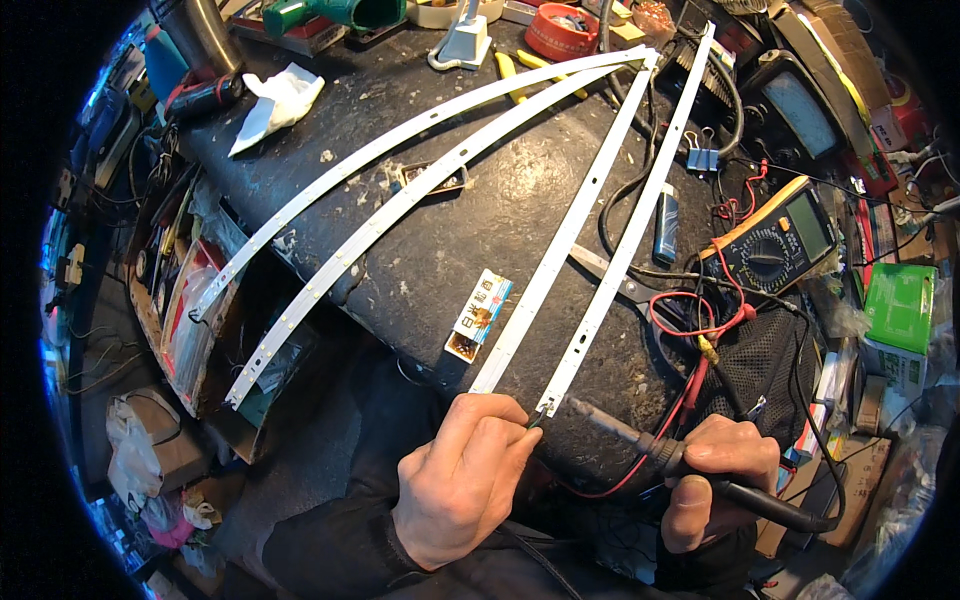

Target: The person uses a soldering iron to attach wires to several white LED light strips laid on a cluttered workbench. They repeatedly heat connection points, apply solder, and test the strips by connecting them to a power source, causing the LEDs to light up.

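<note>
My left hand (pixel 465 480) is closed in a pinch at the near ends of two white LED strips. A short bit of thin dark wire (pixel 536 421) shows at its fingertips, beside the end of the right LED strip (pixel 633 220). The near end of the other LED strip (pixel 560 250) goes behind these fingers. Wrapped around a soldering iron (pixel 660 452), my right hand (pixel 720 475) points its metal tip left, close to the right strip's end; whether they touch I cannot tell. Two more LED strips (pixel 365 230) curve away to the left, overhanging the dark bench (pixel 400 290).
A yellow multimeter (pixel 770 245) with red and black leads lies at right. Near the strips are scissors (pixel 612 275), a blue lighter (pixel 665 225), a binder clip (pixel 702 150) and a small printed box (pixel 478 315). Crumpled tissue (pixel 277 105) and a red dish (pixel 562 32) sit farther back.
</note>
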The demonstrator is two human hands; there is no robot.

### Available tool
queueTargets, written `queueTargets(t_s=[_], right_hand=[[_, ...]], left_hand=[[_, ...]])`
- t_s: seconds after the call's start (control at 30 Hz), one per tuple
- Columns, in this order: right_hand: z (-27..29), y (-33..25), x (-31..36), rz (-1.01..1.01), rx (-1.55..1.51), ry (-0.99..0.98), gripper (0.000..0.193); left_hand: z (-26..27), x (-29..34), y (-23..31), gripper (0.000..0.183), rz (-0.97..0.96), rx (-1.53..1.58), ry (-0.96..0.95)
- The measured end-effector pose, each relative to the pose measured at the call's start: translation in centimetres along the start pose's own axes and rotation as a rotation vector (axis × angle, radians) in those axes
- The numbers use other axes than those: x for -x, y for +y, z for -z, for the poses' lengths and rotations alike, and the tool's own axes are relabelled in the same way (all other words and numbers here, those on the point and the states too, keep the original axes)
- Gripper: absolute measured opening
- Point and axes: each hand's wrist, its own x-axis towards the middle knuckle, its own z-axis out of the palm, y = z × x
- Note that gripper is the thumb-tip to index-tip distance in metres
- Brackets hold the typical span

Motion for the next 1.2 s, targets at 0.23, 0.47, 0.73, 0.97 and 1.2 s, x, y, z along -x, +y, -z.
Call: queueTargets(t_s=[0.23,0.47,0.73,0.97,1.2], right_hand=[[0.0,0.44,-0.76,0.072,0.099,-0.141,0.026],[-0.02,0.31,-0.92,0.084,0.141,-0.156,0.024],[0.0,0.11,-0.93,0.049,0.144,-0.157,0.023],[-0.06,0.3,-0.76,0.071,0.133,-0.129,0.024],[0.21,0.34,-0.61,0.063,0.094,-0.112,0.024]], left_hand=[[0.1,0.13,0.03,0.017,0.03,0.006,-0.015],[0.2,0.06,0.13,0.016,0.018,-0.006,-0.009],[0.33,-0.07,0.15,0.017,0.051,0.017,-0.028],[0.24,-0.08,0.07,0.015,0.065,0.049,-0.018],[0.34,-0.02,0.15,0.017,0.062,0.038,-0.026]])
